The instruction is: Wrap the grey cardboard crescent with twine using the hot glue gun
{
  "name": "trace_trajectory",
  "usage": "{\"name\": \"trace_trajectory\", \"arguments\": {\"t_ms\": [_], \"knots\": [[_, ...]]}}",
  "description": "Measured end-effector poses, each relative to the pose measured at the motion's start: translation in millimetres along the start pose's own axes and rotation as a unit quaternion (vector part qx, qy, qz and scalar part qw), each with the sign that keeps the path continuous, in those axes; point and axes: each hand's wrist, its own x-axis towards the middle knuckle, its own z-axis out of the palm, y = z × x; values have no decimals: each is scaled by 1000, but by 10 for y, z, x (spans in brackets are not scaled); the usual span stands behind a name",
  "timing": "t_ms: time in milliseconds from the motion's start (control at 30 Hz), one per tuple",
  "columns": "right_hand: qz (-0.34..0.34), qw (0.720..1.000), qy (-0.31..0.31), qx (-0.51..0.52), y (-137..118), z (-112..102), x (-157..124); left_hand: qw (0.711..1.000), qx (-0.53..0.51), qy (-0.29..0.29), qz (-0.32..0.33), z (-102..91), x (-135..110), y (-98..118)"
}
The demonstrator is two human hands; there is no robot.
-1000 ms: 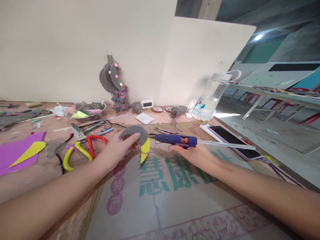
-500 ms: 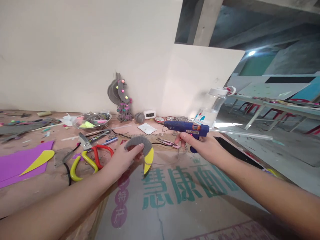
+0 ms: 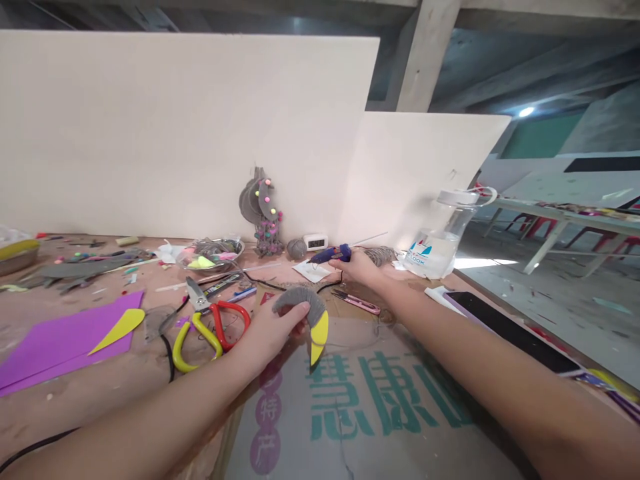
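My left hand (image 3: 277, 328) is closed around a crescent shape (image 3: 319, 333), partly wrapped in grey yarn with its yellow lower end uncovered. A strand of grey yarn trails from it across the printed sheet. Farther back, my right hand (image 3: 361, 268) grips a blue hot glue gun (image 3: 333, 254); its nozzle points left above a small white paper (image 3: 310, 272). A clear glue stick sticks out of the gun's rear. Just nearer than the right hand lie pink thread snips (image 3: 357, 302). My right fingers are partly hidden behind the hand.
Scissors with red and yellow handles (image 3: 197, 340), purple sheets (image 3: 70, 340) and a bowl of craft bits (image 3: 213, 253) lie left. A water bottle (image 3: 440, 233) and a black phone (image 3: 510, 331) are right. A grey yarn ball (image 3: 297, 249) and white clock (image 3: 316, 241) stand at the back.
My right hand has moved the glue gun back and left, down to the white paper. The thread snips are now in full view. My left hand still holds the crescent; the camera view has shifted.
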Motion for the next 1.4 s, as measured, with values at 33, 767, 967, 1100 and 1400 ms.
{"name": "trace_trajectory", "arguments": {"t_ms": [33,767,967,1100,1400], "knots": [[5,1000,-2,-2,35,42,18,1000,0,0,-2,-4,3,-7],[81,953,-199,214,-460,-295,-1259,1000,-7,10,16,-44,18,-78],[103,919,-273,267,-547,-228,-1382,999,5,26,29,-47,19,-61],[98,917,-301,241,-527,-199,-1380,999,20,10,32,-56,31,-80],[-66,987,-72,125,-503,-115,-1351,994,100,-12,50,-64,0,-54]]}}
